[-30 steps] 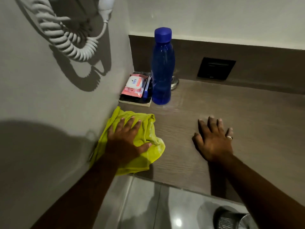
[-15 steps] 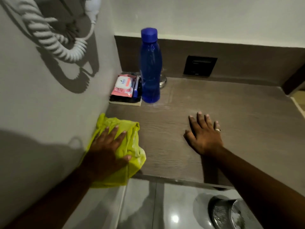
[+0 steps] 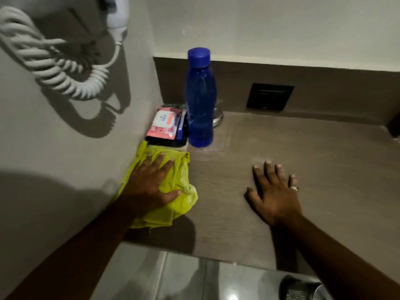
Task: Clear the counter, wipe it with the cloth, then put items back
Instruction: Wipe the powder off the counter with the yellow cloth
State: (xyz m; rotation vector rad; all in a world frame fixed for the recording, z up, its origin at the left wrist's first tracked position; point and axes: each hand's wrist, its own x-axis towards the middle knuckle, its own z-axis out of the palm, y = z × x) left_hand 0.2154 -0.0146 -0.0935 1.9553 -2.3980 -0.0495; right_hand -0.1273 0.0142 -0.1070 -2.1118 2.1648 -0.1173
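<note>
One metal object (image 3: pixel 218 120) half-hidden behind bottle (image 3: pixel 200 100); identity unclear

Cloth (image 3: pixel 173 191) yellow-green, plain. Bottle (image 3: pixel 200 105) translucent deep blue, cap solid blue. Desk (image 3: pixel 292 152) grey-brown with fine horizontal wood-grain streaks; upstand behind same brown. Wipes pack (image 3: pixel 163 124) pink-red with white label, lying on a black tray (image 3: pixel 166 142). Socket plate (image 3: pixel 269 96) black. Coiled cord (image 3: pixel 65 70) white. Walls off-white. Floor (image 3: pixel 173 278) pale grey glossy tile. Ring (image 3: pixel 294 188) silvery.
</note>
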